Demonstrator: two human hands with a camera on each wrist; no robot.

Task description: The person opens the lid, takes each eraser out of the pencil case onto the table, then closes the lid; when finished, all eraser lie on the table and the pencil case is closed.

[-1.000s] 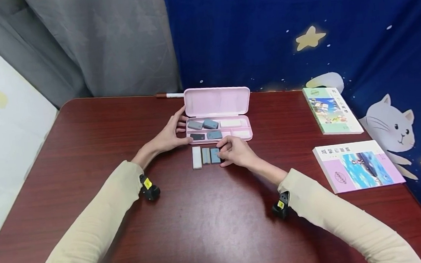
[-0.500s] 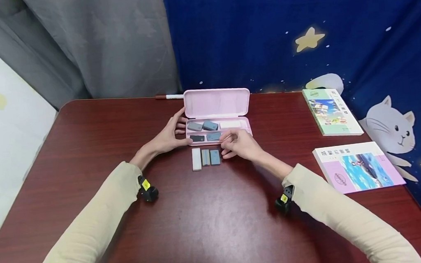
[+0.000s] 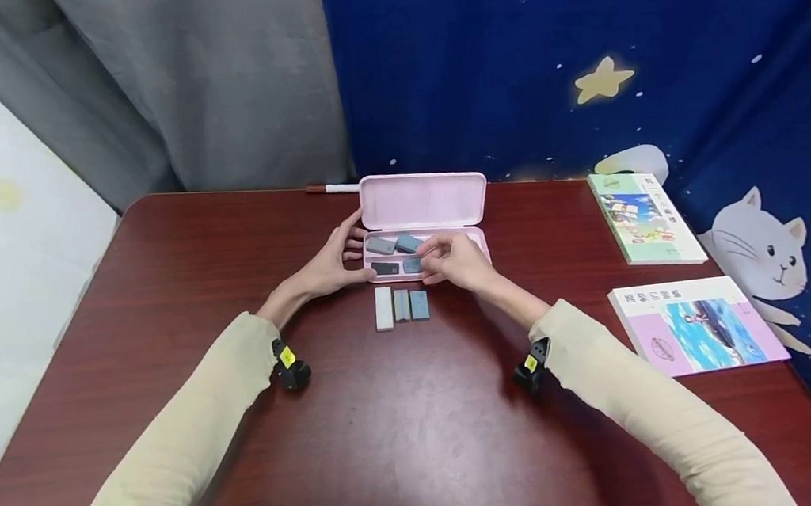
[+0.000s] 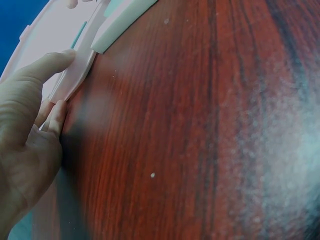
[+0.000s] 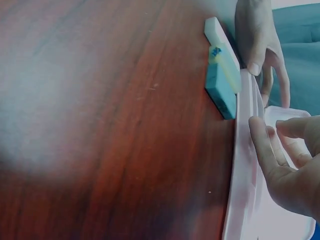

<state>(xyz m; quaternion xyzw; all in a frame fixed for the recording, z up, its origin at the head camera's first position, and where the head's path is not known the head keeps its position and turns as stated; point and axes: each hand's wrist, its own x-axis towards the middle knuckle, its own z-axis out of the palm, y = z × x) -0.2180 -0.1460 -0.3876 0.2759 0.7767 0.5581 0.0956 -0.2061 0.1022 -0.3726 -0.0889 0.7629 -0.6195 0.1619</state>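
A pink pencil case [image 3: 423, 200] lies with its lid raised near the back of the table. Its left end is held by my left hand [image 3: 325, 267], thumb on the front rim [image 4: 82, 75] and fingers along the side. Over the tray hovers my right hand [image 3: 460, 261], fingertips close to a blue eraser [image 3: 411, 265] in the front row; no object shows between thumb and fingers. The tray also has a dark eraser [image 3: 385, 268], a grey eraser [image 3: 380, 245] and another blue eraser [image 3: 407, 242]. My right hand hides the tray's right part.
Before the case, a white eraser [image 3: 384, 309], a two-tone eraser [image 3: 401, 305] and a blue eraser [image 3: 419, 305] stand side by side. Behind it lies a marker [image 3: 339, 187]. Two books lie at the right, one green [image 3: 642, 218], one purple [image 3: 697, 325].
My right hand has left the blue eraser at the row's right end and moved back over the case's tray. My left hand keeps its hold on the case.
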